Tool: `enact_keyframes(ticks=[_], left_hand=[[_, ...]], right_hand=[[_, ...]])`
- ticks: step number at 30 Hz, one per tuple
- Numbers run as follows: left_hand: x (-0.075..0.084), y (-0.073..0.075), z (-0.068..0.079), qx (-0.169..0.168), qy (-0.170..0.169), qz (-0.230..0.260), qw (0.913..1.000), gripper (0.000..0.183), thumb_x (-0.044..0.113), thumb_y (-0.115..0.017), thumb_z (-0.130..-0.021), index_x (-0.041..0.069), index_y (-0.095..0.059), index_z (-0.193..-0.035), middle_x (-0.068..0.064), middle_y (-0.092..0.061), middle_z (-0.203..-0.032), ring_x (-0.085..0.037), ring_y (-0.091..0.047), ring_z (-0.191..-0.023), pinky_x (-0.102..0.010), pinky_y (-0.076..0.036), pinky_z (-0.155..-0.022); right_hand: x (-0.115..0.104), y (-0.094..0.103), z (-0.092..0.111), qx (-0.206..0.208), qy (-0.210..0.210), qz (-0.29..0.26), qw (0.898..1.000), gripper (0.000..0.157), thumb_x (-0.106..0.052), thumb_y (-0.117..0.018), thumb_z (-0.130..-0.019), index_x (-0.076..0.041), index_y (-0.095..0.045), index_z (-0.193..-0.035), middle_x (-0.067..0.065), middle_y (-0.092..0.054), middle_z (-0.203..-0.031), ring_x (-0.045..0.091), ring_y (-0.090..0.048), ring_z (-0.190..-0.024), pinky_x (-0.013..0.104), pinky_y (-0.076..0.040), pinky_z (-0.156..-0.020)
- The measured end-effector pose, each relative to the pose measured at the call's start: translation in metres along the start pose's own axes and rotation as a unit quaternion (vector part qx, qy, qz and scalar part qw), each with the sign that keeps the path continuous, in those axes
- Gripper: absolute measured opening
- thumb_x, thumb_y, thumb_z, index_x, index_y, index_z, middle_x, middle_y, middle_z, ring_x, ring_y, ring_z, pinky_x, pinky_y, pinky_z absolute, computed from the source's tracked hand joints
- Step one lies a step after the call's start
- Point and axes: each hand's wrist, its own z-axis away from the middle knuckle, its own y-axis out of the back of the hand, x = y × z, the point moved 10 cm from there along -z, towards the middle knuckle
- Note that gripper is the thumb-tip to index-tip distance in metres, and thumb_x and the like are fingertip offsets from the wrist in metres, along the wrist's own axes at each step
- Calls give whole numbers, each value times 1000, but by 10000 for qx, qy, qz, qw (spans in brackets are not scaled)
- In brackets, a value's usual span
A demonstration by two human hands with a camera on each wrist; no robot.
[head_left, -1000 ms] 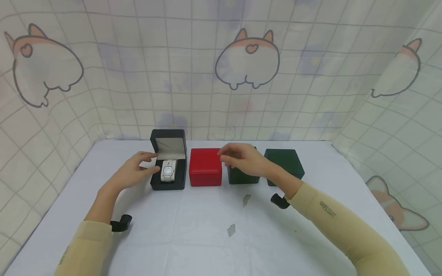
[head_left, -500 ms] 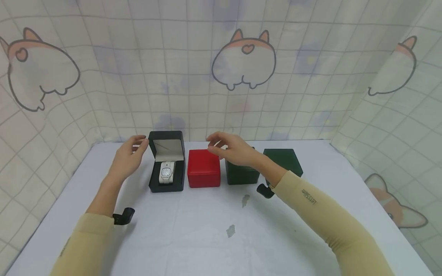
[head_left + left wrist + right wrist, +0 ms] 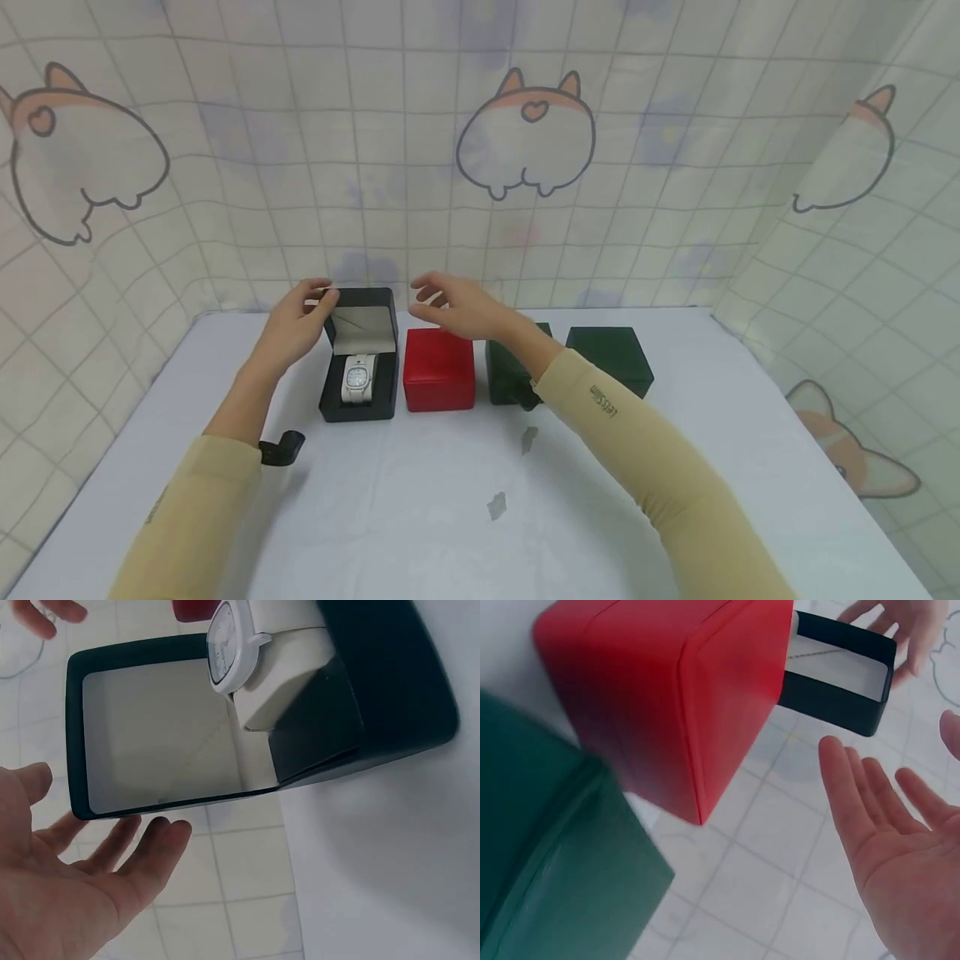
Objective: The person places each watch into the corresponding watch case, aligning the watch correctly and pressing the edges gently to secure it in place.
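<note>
A dark watch box (image 3: 385, 400) stands at the left of the row with its lid (image 3: 363, 328) raised, showing a pale lining. Inside, a white wristwatch (image 3: 358, 379) sits around a cushion; its dial (image 3: 223, 643) also shows in the left wrist view. My left hand (image 3: 296, 327) is at the lid's upper left edge, fingers loosely extended; whether they touch it I cannot tell. To the right of the lid, my right hand (image 3: 467, 308) hovers over the back of a closed red box (image 3: 439, 379). Its fingers (image 3: 838, 784) are extended, apart from the lid and holding nothing.
Two closed green boxes, one partly behind my right wrist (image 3: 502, 379) and one farther right (image 3: 611, 358), continue the row. A white cloth (image 3: 420, 517) covers the table, with two grey patches near the middle. A patterned curtain (image 3: 420, 167) hangs behind and at both sides.
My left hand has risen from beside the watch to the lid's upper left edge. My right hand has moved left from over the green box, toward the lid's right side.
</note>
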Motion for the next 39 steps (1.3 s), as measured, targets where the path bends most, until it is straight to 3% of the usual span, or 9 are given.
enact_keyframes(ticks=[6, 12, 19, 27, 30, 35, 39], left_hand=[[0, -2, -8, -138, 37, -145, 9998, 60, 50, -41, -109, 10, -44, -154, -23, -40, -156, -46, -42, -139, -66, -39, -106], [5, -2, -12, -439, 57, -272, 9987, 51, 41, -49, -109, 8, -50, -148, -25, -42, -153, -48, -42, -139, -64, -41, -106], [8, -2, -10, -791, 290, -105, 9964, 53, 37, -55, -108, 4, -48, -149, -27, -41, -154, -49, -39, -141, -63, -42, -106], [14, -7, -8, -1002, 341, -395, 9936, 51, 35, -55, -108, 4, -50, -147, -27, -38, -155, -49, -37, -141, -65, -39, -107], [15, -7, -7, -1038, 300, -464, 9931, 48, 32, -55, -108, 4, -50, -146, -27, -40, -154, -48, -37, -141, -67, -37, -107], [19, -7, -6, -1163, 127, -539, 9917, 46, 30, -54, -108, 3, -50, -145, -27, -41, -153, -48, -38, -140, -67, -37, -107], [20, -7, -6, -1353, -44, -576, 9891, 47, 28, -54, -109, 1, -49, -147, -27, -40, -154, -47, -40, -138, -65, -40, -105]], right_hand=[[-1, -16, -17, -40, -184, -65, 9998, 59, -33, -59, -104, -11, -39, -155, 10, -53, -146, 26, -57, -127, 33, -55, -95], [-9, -29, -29, -66, -167, -165, 9997, 62, -35, -56, -106, -9, -36, -158, 11, -48, -153, 27, -55, -132, 35, -50, -103], [-15, -40, -39, 116, -264, -382, 9989, 60, -35, -51, -108, -5, -35, -158, 13, -49, -152, 26, -55, -130, 34, -47, -107], [-8, -45, -43, 423, -486, -305, 9975, 44, -33, -49, -110, -8, -51, -146, 9, -59, -139, 22, -56, -125, 38, -46, -106], [-8, -46, -44, 384, -543, -276, 9974, 41, -31, -51, -110, -10, -53, -145, 9, -59, -139, 25, -55, -126, 39, -47, -104], [-13, -48, -49, 113, -534, -227, 9982, 48, -27, -49, -110, -8, -45, -154, 11, -52, -149, 24, -51, -131, 36, -43, -110], [-17, -49, -51, -97, -485, -202, 9986, 46, -24, -48, -110, -5, -46, -151, 11, -55, -143, 21, -54, -120, 32, -43, -106]])
